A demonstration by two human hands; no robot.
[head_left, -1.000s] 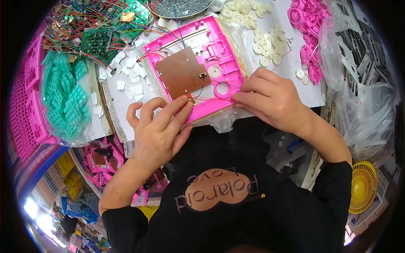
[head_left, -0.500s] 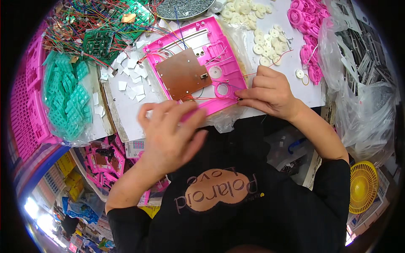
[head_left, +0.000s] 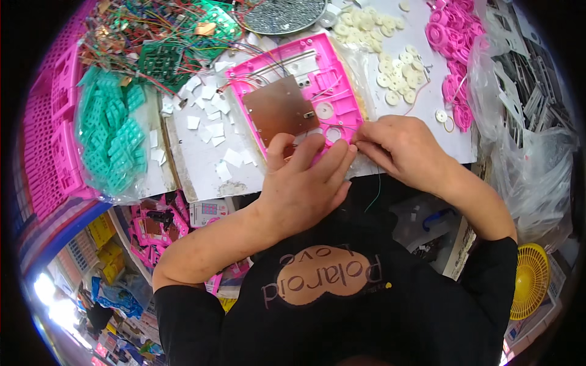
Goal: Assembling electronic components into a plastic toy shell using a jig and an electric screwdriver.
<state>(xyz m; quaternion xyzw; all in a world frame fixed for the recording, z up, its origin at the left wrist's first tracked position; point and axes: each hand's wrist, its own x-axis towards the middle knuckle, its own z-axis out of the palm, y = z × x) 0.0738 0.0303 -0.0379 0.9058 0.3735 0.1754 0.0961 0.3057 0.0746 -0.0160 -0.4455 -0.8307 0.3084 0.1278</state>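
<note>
A pink plastic casing (head_left: 334, 66) lies open side up on the table, tilted slightly. Inside it sits a brown circuit board (head_left: 278, 110) with a small switch on its right edge, and thin wires run around it. My left hand (head_left: 305, 174) rests over the casing's near edge, fingers spread, hiding part of the board's lower end. At the casing's near right corner, my right hand (head_left: 406, 146) pinches a thin wire; its fingertips partly hide the hold. A green wire (head_left: 375, 195) hangs below that hand over the table edge.
Wired green circuit boards (head_left: 160, 64) and bagged turquoise keypads (head_left: 113, 131) lie left, near white paper pieces (head_left: 215, 129). A screw tray (head_left: 281, 15) stands behind. Cream discs (head_left: 400, 76), pink rings (head_left: 455, 36) and a clear bag (head_left: 528, 177) are right.
My left hand has moved right and come down over the casing's near edge. My right hand stays at the corner, its fingers drawn closer together. A green wire now hangs below it.
</note>
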